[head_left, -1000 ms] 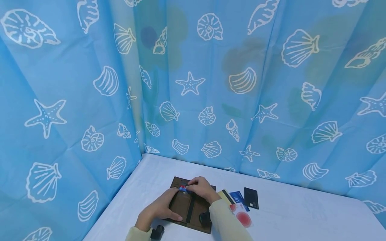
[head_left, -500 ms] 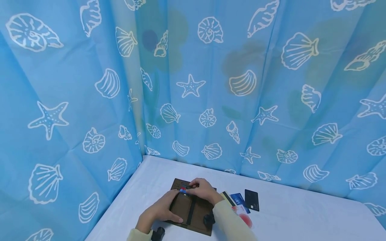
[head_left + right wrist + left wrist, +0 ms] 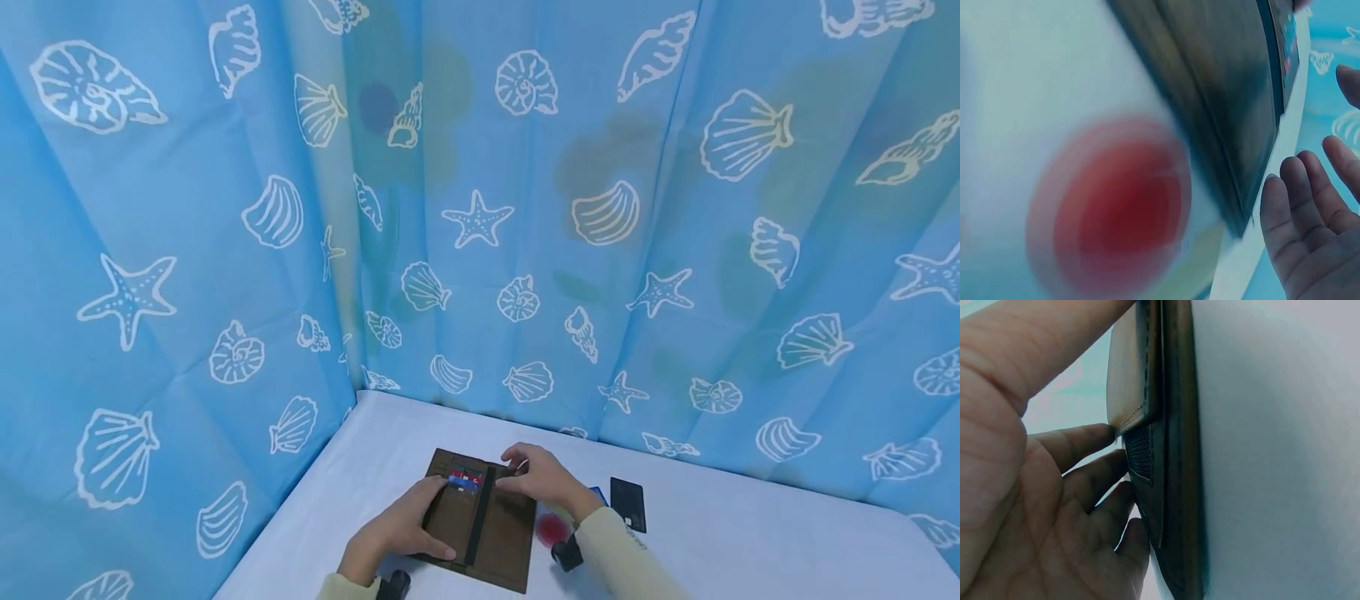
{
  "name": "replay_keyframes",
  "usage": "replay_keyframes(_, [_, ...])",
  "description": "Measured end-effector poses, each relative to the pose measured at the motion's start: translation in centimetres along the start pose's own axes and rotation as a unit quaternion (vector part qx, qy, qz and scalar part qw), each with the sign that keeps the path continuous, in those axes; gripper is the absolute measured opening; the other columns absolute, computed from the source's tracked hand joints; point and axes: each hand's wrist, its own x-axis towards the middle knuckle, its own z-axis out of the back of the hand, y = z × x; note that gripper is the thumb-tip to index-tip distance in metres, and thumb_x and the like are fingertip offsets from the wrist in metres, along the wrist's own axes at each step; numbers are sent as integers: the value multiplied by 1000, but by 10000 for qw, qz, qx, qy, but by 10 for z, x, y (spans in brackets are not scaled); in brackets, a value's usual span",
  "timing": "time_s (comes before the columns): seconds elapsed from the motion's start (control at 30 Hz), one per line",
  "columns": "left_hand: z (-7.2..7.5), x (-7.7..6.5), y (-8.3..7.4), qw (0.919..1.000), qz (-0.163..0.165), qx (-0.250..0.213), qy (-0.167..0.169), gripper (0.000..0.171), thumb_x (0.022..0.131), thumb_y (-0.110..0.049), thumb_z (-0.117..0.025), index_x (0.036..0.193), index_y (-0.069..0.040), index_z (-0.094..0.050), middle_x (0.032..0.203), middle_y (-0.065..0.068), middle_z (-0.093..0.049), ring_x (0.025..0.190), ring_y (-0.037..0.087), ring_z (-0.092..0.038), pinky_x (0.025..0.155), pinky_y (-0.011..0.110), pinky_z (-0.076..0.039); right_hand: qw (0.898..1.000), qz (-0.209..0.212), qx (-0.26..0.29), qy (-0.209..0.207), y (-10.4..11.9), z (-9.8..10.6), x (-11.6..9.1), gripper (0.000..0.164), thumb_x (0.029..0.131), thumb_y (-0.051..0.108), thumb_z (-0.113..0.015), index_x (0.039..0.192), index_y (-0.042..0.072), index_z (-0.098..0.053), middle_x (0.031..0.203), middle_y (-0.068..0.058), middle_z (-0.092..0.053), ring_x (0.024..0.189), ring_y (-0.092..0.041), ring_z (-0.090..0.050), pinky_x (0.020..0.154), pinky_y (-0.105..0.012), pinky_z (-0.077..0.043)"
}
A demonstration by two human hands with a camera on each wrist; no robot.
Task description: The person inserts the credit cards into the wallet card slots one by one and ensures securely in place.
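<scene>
A brown wallet point(image 3: 504, 537) lies spread out on the white table, with a dark strap point(image 3: 478, 521) down its middle. Cards with red and blue edges point(image 3: 465, 481) show in the slots of its upper left side. My left hand point(image 3: 393, 521) rests on the wallet's left half, thumb near the lower edge; in the left wrist view its fingertips touch the wallet point(image 3: 1179, 437). Above the upper right half hovers my right hand point(image 3: 546, 477), fingers loosely bent. The right wrist view shows that hand point(image 3: 1316, 231) holding nothing, apart from the wallet point(image 3: 1222, 94).
To the wallet's right lie loose cards: a black one point(image 3: 627, 502), a blue one point(image 3: 598, 493) mostly behind the right wrist, and a white one with a red circle point(image 3: 552, 528). A blue shell-patterned curtain point(image 3: 480, 308) stands behind the white table point(image 3: 750, 542).
My right hand has come away from the card slots and moved right, uncovering the red and blue cards there. The left hand has stayed on the wallet.
</scene>
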Motion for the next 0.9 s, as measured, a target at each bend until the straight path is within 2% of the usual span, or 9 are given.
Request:
replay_keyframes(0.17, [-1, 2, -2, 9999, 45, 24, 125, 106, 69, -36, -91, 150, -1, -32, 155, 23, -33, 143, 43, -32, 115, 64, -30, 9997, -183, -180, -30, -10, 20, -10, 46, 84, 31, -78, 122, 8, -62, 111, -8, -64, 100, -21, -61, 86, -42, -60])
replay_keyframes(0.3, [-5, -2, 3, 9997, 110, -2, 205, 105, 70, -36, -90, 150, -1, -33, 155, 24, -33, 143, 45, -31, 115, 65, -29, 9995, -269, -181, 25, -17, 26, -19, 45, 84, 29, -79, 119, 7, -63, 110, -10, -65, 99, -23, -62, 85, -44, -60])
replay_keyframes(0.47, [-13, -6, 8, 9995, 33, -143, 286, 104, 70, -34, -90, 149, 0, -34, 153, 26, -35, 142, 47, -31, 114, 67, -30, 9986, -479, -217, 91, -29, 34, -33, 41, 84, 28, -78, 117, 6, -64, 106, -8, -66, 95, -20, -63, 82, -41, -60])
replay_keyframes(0.6, [-14, -5, 4, 9997, -8, -174, 154, 104, 68, -35, -91, 148, -1, -36, 153, 26, -36, 141, 48, -32, 113, 67, -30, 9967, -694, -380, -157, -40, 46, -38, 40, 85, 29, -77, 117, 9, -65, 107, -6, -66, 96, -20, -63, 86, -45, -60])
replay_keyframes(0.9, [0, 0, -5, 9999, 30, -118, -5, 104, 66, -34, -92, 148, 0, -36, 152, 27, -37, 140, 47, -35, 113, 67, -31, 9887, -1178, -582, -725, -58, 73, -47, 39, 83, 29, -79, 115, 12, -66, 107, -4, -67, 95, -18, -63, 86, -45, -61])
